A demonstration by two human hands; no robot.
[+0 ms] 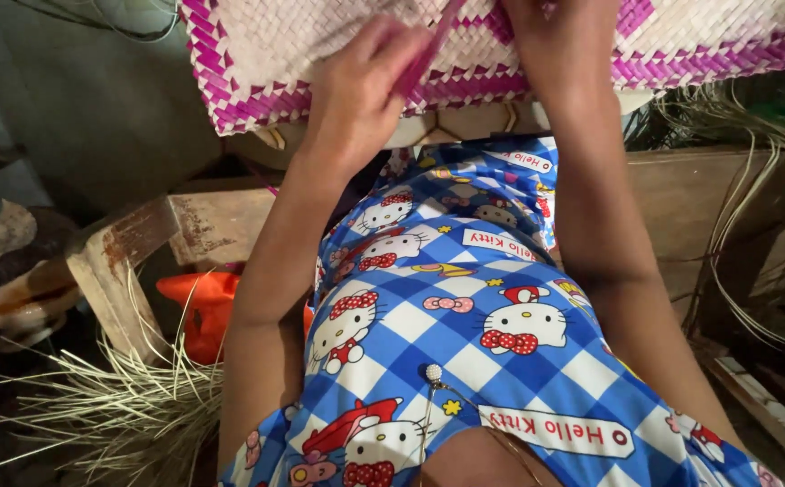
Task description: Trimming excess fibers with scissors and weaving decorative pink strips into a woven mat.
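Note:
A woven mat [257,54] of pale strips with a magenta border lies across the top of the head view, over my lap. My left hand [361,86] rests on its near edge, fingers closed around a magenta strip [429,50] that runs up and to the right. My right hand [550,36] presses on the mat just to the right, mostly cut off by the top edge; its fingers are hidden. I wear a blue-and-white checked dress [465,334] with cartoon prints.
A worn wooden bench or frame [185,230] stands at left, with an orange object [203,311] under it. Loose dry straw strips [113,406] pile at lower left. More pale strips [744,216] hang over a wooden board at right.

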